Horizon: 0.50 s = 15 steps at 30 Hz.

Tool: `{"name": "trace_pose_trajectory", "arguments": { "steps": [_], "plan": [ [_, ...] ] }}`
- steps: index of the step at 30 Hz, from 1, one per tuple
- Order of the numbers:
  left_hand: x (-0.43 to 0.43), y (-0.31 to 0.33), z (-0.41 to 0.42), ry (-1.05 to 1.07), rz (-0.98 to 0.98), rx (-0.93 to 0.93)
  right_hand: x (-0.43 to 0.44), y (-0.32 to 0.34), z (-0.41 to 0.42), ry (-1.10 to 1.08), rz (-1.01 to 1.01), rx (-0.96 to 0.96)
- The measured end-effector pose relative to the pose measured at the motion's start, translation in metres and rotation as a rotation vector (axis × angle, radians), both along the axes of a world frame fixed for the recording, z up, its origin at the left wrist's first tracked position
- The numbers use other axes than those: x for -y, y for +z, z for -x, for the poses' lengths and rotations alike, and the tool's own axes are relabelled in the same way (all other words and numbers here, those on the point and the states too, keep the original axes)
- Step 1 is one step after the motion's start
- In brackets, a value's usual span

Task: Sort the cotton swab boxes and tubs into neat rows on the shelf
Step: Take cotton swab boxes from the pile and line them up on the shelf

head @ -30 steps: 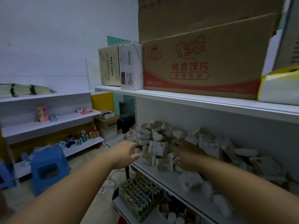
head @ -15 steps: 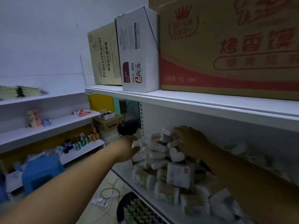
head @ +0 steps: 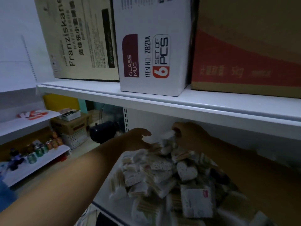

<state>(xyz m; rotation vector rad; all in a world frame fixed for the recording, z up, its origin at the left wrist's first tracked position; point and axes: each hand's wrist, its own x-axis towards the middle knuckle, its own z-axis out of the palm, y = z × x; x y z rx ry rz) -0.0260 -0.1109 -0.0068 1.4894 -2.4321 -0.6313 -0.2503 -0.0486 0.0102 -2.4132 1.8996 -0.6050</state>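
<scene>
White sheet-metal shelving lines a dim shop. At far left, low side shelves (head: 32, 167) carry a row of small bottles and cans (head: 44, 147). Further back, a brown cardboard box (head: 70, 126) stands over a white lattice basket (head: 76, 137).

On the upper board (head: 162, 103) stand three cartons: a tan one printed Franziskaner (head: 78, 38), a glossy white glass mug box (head: 153, 46), and a large brown carton with a red band (head: 244, 46).

Under that board the left hand (head: 136, 139) reaches in with fingers loose and spread, holding nothing, at the left edge of the heap of cotton swab packs (head: 154, 173). Whether it touches them I cannot tell. The heap lies on the lower shelf (head: 101, 198). It is a jumble of soft clear packs and stiff white boxes, with the pale sticks inside pointing every way.

The right hand (head: 190, 136) has its fingers curled round a small white pack (head: 169, 136) at the top of the heap. The pack's long side is roughly upright, though blurred.

A heart-shaped tub (head: 186, 171) lies face up with its tip toward the camera. Nearer, a rectangular white box (head: 197, 203) lies tilted, its long axis running front to back.
</scene>
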Motion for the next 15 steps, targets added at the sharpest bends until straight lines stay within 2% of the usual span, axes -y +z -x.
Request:
{"name": "trace_pose_trajectory", "arguments": {
  "steps": [2,5,7,9,11,13,15],
  "plan": [
    [0.014,0.001,0.003,-0.088,-0.086,-0.027,0.0,0.008,-0.002,-0.133,-0.02,0.198],
    [0.029,0.004,0.007,-0.211,-0.148,0.02,-0.008,0.019,-0.006,-0.298,-0.158,0.519],
    [0.037,0.001,0.009,-0.272,-0.097,0.083,-0.014,0.023,-0.01,-0.349,-0.17,0.715],
    [0.044,-0.001,0.009,-0.33,0.016,0.1,-0.024,0.024,-0.015,-0.394,-0.06,0.972],
    [0.05,0.001,0.005,-0.387,0.122,0.091,-0.037,0.022,-0.017,-0.442,-0.011,1.111],
    [0.055,0.007,0.0,-0.395,0.155,0.02,-0.049,0.019,-0.02,-0.481,-0.015,1.207],
    [0.06,0.017,-0.003,-0.335,0.04,-0.167,-0.062,0.016,-0.022,-0.519,-0.028,1.36]
  ]
}}
